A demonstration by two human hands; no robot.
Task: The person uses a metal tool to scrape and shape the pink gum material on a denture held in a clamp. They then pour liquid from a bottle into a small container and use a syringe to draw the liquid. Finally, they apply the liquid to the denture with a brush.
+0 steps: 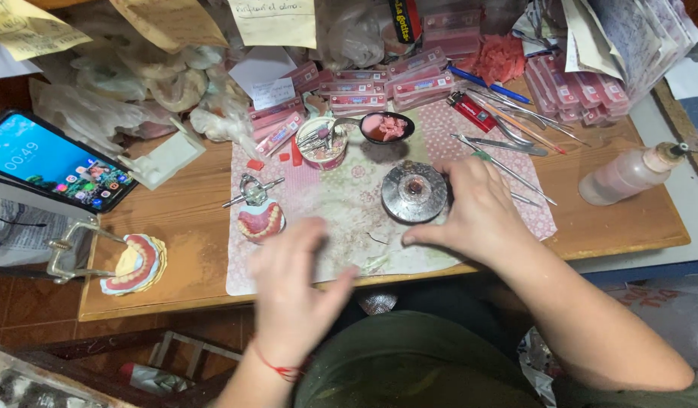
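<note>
- Right hand (481,208) rests on the placemat (349,196), fingers curled loosely round the right side of a round glass dish (414,192); thumb tip just below the dish's lower edge, touching or nearly touching, can't tell which. Not a firm grip.
- Glass dish sits on the placemat, near its middle, small pinkish blob at its centre.
- Left hand (292,291) is motion-blurred, open with fingers spread, holding nothing; it hangs over the lower edge of the placemat, left and below the dish. Red thread bracelet on that wrist.
- Denture model (260,219), pink gums with teeth, in a metal clamp, stands on the left part of the placemat, left of the dish, just above the left hand.
- Black spoon-like bowl (386,127) with pink material, above the dish at the placemat's top edge.
- Small cup (321,142) holding metal tools, upper left of the dish.
- Loose metal instruments (500,143) and a red lighter (472,111), upper right of the dish.
- Plastic squeeze bottle (628,174) lying on the tabletop (606,219), far right of the dish.
- Second denture model (137,263) in a metal frame, far left of the dish, off the placemat.
- Phone (54,160) with lit screen, propped further left.
- Stacks of pink tooth cards (409,79) behind the dish, at the back of the tabletop.
</note>
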